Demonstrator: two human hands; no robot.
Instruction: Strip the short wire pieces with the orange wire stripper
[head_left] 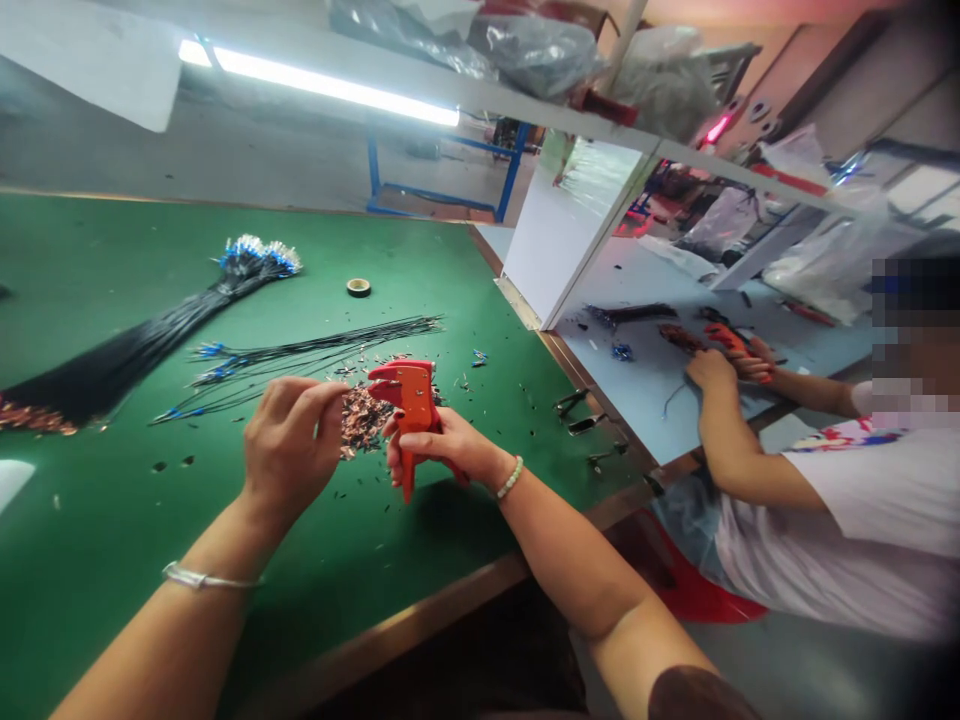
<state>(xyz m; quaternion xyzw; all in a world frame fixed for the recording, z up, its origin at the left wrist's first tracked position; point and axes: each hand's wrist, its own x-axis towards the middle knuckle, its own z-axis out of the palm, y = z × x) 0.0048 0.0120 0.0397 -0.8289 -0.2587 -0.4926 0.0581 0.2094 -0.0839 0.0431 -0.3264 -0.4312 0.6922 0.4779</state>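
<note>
My right hand grips the handles of a red-orange wire stripper, its jaws facing left. Left of those jaws is my left hand, thumb and fingers pinched together; anything between the fingertips is too small to make out. A heap of copper-coloured scraps lies on the table behind and below the tool. Beyond it, thin black wires with blue ends are spread out. At the left rests a thick bundle of black wires, blue and silver terminals at one end, bare copper at the other.
A roll of tape lies on the green table. Metal clips sit by its right edge. A white partition stands at the back right. Alongside, a co-worker handles a red tool at a grey table.
</note>
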